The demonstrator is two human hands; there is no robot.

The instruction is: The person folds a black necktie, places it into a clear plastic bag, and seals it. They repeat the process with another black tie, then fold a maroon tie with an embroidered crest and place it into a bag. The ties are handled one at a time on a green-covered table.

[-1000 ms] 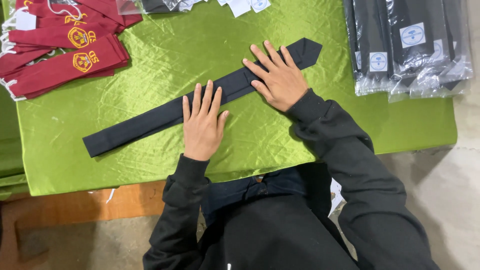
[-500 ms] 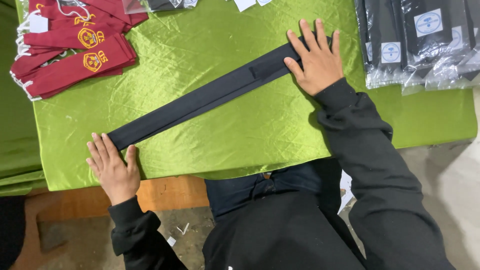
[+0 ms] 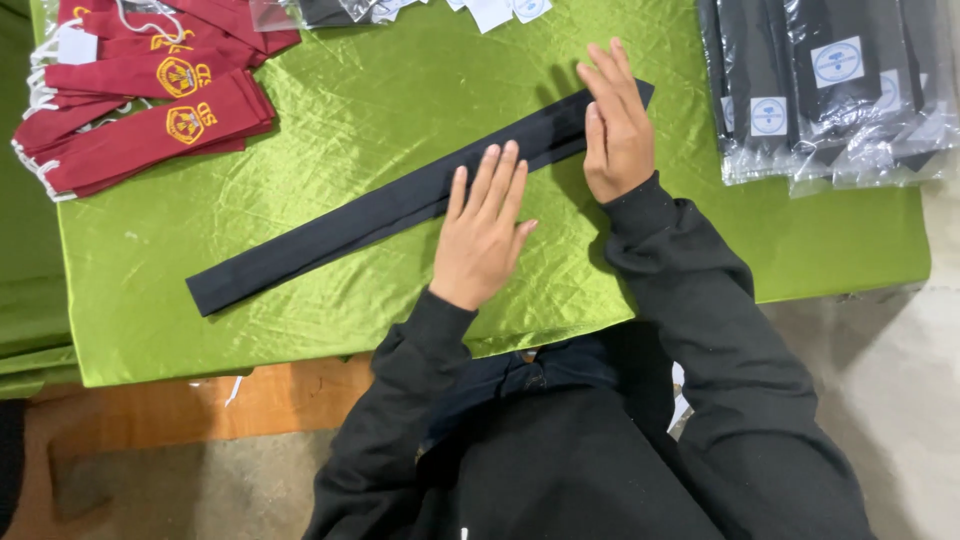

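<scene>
A long black necktie (image 3: 330, 232) lies flat and slanted on the shiny green cloth (image 3: 400, 110) of the table, its wide end at the upper right. My left hand (image 3: 484, 230) rests palm down on the tie near its middle, fingers spread. My right hand (image 3: 615, 122) presses flat on the wide end, fingers together and pointing away from me. Neither hand grips anything. Black sleeves cover both of my arms.
A pile of maroon ties with gold crests (image 3: 140, 100) sits at the table's far left. Black ties in clear plastic bags (image 3: 830, 80) are stacked at the far right. White tags and bags (image 3: 500, 10) lie along the far edge. An orange wooden surface (image 3: 200, 400) shows below the cloth.
My left hand has moved from the tie's narrow left end back to its middle. My right hand stays on the wide end. The view has shifted slightly.
</scene>
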